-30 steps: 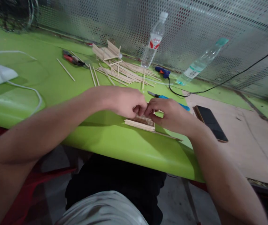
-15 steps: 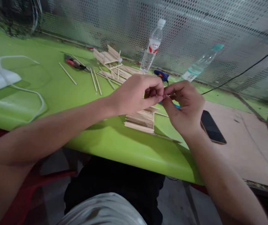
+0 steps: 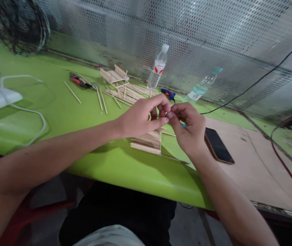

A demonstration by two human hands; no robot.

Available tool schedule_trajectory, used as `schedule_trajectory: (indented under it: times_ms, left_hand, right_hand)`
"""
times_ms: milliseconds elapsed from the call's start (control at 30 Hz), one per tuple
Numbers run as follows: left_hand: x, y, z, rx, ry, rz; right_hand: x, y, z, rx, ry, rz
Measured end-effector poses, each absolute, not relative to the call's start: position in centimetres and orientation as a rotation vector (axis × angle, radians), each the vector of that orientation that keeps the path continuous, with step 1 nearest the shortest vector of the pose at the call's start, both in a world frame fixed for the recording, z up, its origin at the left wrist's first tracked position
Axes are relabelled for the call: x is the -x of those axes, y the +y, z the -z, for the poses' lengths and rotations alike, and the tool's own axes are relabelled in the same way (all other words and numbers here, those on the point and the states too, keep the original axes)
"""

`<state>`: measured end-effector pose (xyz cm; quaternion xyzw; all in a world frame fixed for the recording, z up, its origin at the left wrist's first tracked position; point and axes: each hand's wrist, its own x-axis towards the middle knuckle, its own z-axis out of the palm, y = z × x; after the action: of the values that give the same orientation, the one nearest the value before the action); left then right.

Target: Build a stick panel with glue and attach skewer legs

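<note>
My left hand (image 3: 146, 114) and my right hand (image 3: 188, 126) meet fingertip to fingertip above the table. Thumb and fingers are pinched on each hand; whatever lies between them is too small or hidden to make out. Just below is a flat panel of thin wooden sticks (image 3: 147, 141) laid side by side, partly covered by my left hand. A long stick reaches from its near corner to the right. Behind my hands lie loose wooden sticks (image 3: 133, 92) and a small stick-built chair-like frame (image 3: 115, 75). A bit of something blue (image 3: 183, 125) shows behind my right fingers.
On the green table (image 3: 84, 157) are pliers (image 3: 79, 81), a blue glue gun (image 3: 168, 93), two plastic bottles, one upright (image 3: 157, 70) and one tilted (image 3: 202, 87), and a phone (image 3: 219, 145) on a board. A white cable (image 3: 42, 118) lies left. Perforated metal sheeting (image 3: 110, 30) stands behind.
The camera view has shifted, so the scene sits lower and more to the left. My hands stay pinched together, with only slight finger movement.
</note>
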<state>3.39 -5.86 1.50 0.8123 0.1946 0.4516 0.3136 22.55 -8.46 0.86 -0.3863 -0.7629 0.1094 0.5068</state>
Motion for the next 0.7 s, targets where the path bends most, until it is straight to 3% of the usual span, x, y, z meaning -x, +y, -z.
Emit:
schedule_trajectory:
  times_ms: [267,700]
  left_hand:
    - [-3.3,-5.8,-1.4,-2.288,0.542,-1.295]
    - [-3.8,-5.4,-0.9,-2.044,0.688,-0.991]
  right_hand:
    - [-22.3,-8.8,-0.9,0.921,-1.791,-0.478]
    - [-23.4,-7.4,-0.3,1.133,-1.944,-0.221]
